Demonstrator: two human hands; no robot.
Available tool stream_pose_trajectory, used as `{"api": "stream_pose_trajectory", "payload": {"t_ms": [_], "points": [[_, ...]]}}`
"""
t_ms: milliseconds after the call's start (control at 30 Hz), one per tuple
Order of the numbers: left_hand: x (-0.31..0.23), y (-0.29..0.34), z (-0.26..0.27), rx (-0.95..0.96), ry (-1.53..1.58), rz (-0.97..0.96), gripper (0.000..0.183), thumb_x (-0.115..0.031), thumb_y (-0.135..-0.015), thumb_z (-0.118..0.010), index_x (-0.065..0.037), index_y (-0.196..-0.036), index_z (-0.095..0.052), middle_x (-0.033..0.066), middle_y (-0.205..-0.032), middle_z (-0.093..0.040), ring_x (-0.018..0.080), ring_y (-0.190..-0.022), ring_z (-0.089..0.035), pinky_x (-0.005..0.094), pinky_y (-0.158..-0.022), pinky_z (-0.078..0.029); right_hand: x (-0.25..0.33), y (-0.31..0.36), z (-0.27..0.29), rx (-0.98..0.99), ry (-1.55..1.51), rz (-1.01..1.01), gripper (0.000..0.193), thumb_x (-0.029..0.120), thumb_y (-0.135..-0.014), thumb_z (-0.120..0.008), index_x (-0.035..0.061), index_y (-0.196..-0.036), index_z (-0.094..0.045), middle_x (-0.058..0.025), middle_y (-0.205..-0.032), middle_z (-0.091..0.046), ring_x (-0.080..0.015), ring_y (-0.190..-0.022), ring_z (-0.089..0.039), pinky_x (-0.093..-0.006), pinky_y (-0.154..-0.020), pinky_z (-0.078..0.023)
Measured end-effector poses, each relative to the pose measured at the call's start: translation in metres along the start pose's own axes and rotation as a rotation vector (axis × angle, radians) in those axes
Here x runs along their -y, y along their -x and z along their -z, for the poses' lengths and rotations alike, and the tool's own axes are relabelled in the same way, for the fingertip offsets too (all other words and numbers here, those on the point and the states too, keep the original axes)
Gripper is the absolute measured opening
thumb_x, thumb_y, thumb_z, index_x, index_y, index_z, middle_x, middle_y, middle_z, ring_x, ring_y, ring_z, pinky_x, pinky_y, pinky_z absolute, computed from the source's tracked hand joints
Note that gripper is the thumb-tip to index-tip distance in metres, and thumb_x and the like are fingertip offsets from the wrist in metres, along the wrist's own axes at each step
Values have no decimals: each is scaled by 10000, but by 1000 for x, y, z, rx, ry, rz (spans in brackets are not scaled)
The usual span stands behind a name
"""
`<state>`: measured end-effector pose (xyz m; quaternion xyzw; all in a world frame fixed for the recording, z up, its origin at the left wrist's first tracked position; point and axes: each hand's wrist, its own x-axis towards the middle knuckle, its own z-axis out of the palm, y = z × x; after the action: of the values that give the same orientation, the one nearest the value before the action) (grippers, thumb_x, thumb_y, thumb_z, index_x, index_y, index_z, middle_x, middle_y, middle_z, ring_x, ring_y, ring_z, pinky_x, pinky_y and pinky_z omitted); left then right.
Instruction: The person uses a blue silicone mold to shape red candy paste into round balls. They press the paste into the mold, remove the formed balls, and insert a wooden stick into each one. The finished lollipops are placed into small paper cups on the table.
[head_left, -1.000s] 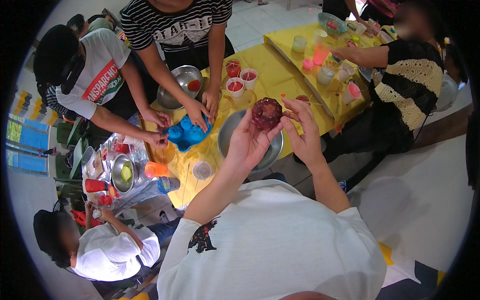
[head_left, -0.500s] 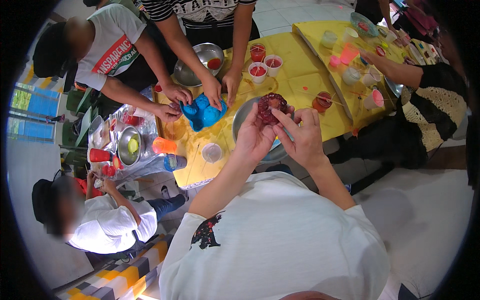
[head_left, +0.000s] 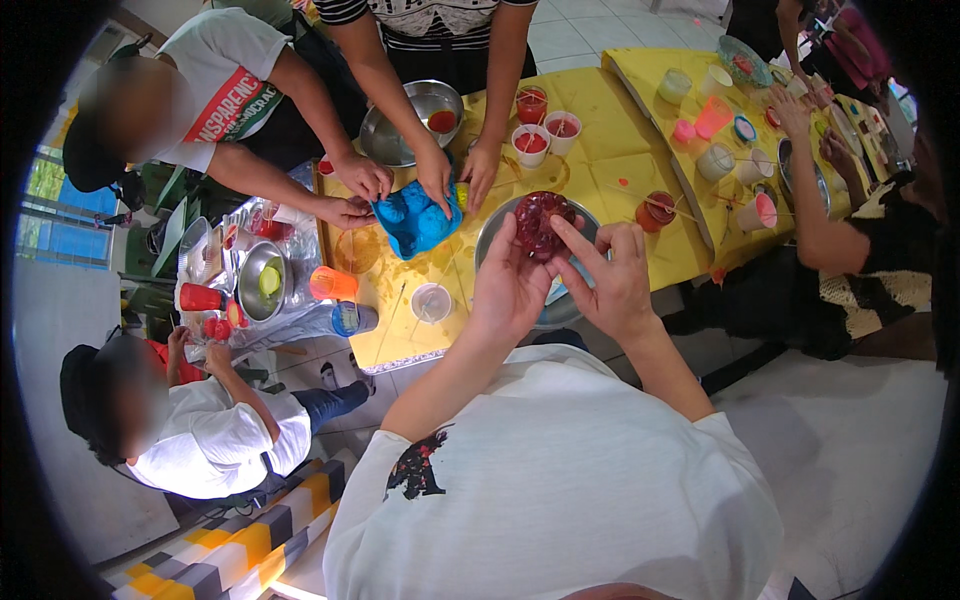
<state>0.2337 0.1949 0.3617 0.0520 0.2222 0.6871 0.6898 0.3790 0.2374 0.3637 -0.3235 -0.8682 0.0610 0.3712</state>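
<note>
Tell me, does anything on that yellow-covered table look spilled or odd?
Yes: darker, wet-looking patches mark the yellow table cover beside the blue mold, as though something spilled, though I can't tell whether they're actually wet.

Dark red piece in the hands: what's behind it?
A partly visible metal basin and yellow table covering; the dark red piece and hands hide much of the basin's inside.

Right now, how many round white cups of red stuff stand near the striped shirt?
2, side by side beyond the dark-red ridged round piece in the left hand: the left white cup, the right white cup. None looks hidden.
</note>
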Motion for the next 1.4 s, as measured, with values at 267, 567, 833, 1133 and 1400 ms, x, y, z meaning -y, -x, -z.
{"api": "stream_pose_trajectory", "payload": {"t_ms": [267, 567, 833, 1133, 1400], "points": [[-3, 5, 1, 20, -52, -45, 476, -355, -1028, -343, 12, -1320, -427, 189, -1298, -522, 297, -1203, -520, 413, -1062, -405, 4, 2, -1, -17, -59, 30, 407, 235, -812, -694, 220, -1217, -657, -47, -779, -396, -225, -763, -418, -344, -700, -383], [-3, 12, -4, 56, -51, -63, 474, -350, -1036, -315, 17, -1309, -439, 168, -1280, -543, 271, -1194, -538, 405, -1054, -415, 8, 2, -1, -102, -263, -96, 652, 223, -755, -765, 102, -1336, -496, -128, -1111, -450, -289, -1032, -467, -378, -893, -426], [1, 18, 0, 71, -253, -231, 443, -194, -980, -505, -14, -1366, -383, 150, -1330, -468, 241, -1226, -496, 366, -1047, -410, 14, -6, -8, -15, -582, -219, 758, 155, -731, -794, 45, -1373, -405, -165, -1336, -450, -318, -1235, -459, -398, -1020, -402], [10, 19, 2, 22, -831, -730, 854, -34, -684, -832, -30, -1361, -312, 134, -1317, -386, 241, -1250, -433, 363, -1039, -411, 17, -3, -24, 94, -1441, -429, 788, 37, -795, -722, 91, -1455, -295, -85, -1425, -389, -217, -1300, -429, -351, -1001, -463], [4, 26, 6, 9, -1285, -1037, 879, -62, -668, -844, -9, -1360, -306, 163, -1315, -341, 273, -1217, -470, 369, -1006, -449, 23, 5, -34, 136, -1619, -534, 815, -13, -801, -691, 138, -1479, -265, -48, -1453, -350, -212, -1297, -429, -337, -981, -492]]}}
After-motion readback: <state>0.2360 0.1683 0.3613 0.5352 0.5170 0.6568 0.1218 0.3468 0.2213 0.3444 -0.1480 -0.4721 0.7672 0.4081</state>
